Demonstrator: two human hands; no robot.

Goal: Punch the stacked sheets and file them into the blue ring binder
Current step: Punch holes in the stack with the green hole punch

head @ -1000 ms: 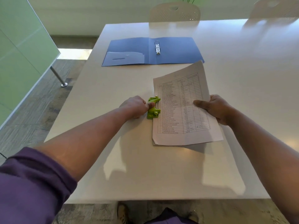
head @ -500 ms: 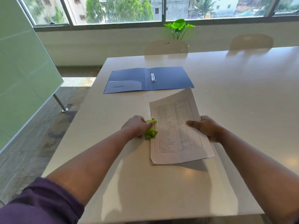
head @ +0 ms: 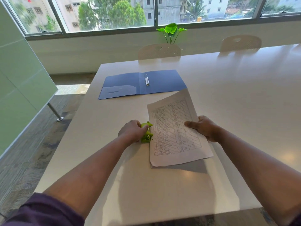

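punch: a small green hole punch [head: 147,132] is set on the white table [head: 228,88], touching the left long edge of the stacked sheets [head: 175,131] about midway along it.
left hand: the left hand [head: 132,131] is curled over the punch from the left and grips it; whether it is being pressed down cannot be told.
right hand: the right hand [head: 203,128] holds the right edge of the sheets, thumb laid on top, fingers hidden beneath.
sheets: a squared stack, angled slightly, lies just right of the punch; no holes are visible.
binder: the blue ring binder [head: 141,84] lies open beyond the punch, well apart from it, with no sheet on its rings [head: 146,80].
progress: punching is judged in hand or barely done; filing is not yet begun.
remaining: carrying the sheets to the binder, threading them onto the rings, closing the cover.
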